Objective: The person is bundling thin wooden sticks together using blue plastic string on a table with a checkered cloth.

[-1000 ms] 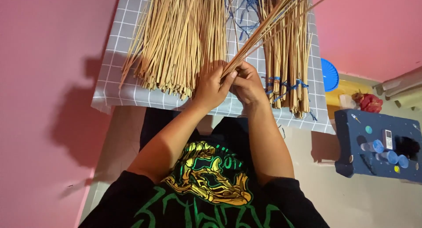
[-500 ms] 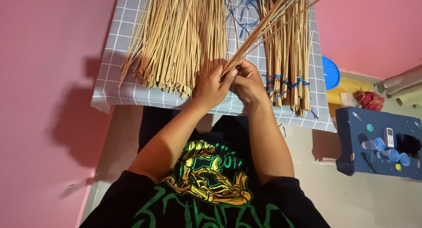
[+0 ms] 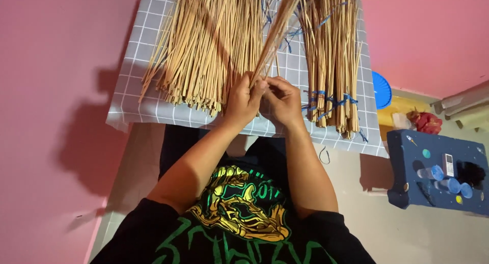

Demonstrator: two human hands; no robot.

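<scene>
Two hands are at work, the left hand [image 3: 243, 100] and the right hand [image 3: 283, 100], sharing one small bunch of sticks [image 3: 277, 27]. On the one checked cloth [image 3: 153, 107] lie two stick heaps: one loose pile [image 3: 209, 45], one tied bundle [image 3: 333, 65] (single sticks too many to count). Beside it stand one blue box [image 3: 438, 172] and one blue round lid [image 3: 381, 89]

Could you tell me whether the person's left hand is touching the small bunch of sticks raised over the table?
Touching. The head view shows the left hand closed around the base of the small bunch of sticks, no gap visible.

A dark blue box [image 3: 438, 170] with small bottles sits beside a red bag [image 3: 427, 122] and blue disc [image 3: 381, 89].
</scene>
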